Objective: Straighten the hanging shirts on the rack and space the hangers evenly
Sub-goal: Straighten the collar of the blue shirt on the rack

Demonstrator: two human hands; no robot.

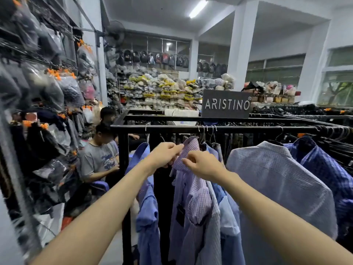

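At a black metal clothes rack (191, 128) inside a crowded garment storeroom, seen from the head camera, a person reaches forward with both bare arms to a lilac checked cotton shirt (194, 199) hanging near the rack's left end. The left hand (165, 154) pinches the edge of the shirt's collar between thumb and fingertips, while the right hand (202, 165) grips the same collar lower down, its fingers curled over the fabric. A plain blue shirt (148, 207) hangs just to the left, apart from the lilac one, with a dark garment between them. Several silver wire hanger hooks (207, 129) sit bunched together on the rail directly above the held shirt. To the right hang a pale lavender fine-checked shirt (277, 180), shoulder turned toward the camera, and beyond it a dark blue plaid shirt (328, 169). A dark grey sign lettered "ARISTINO" (226, 104) stands on the rack top. Two seated people (99, 155) are at left, beside bagged stock.
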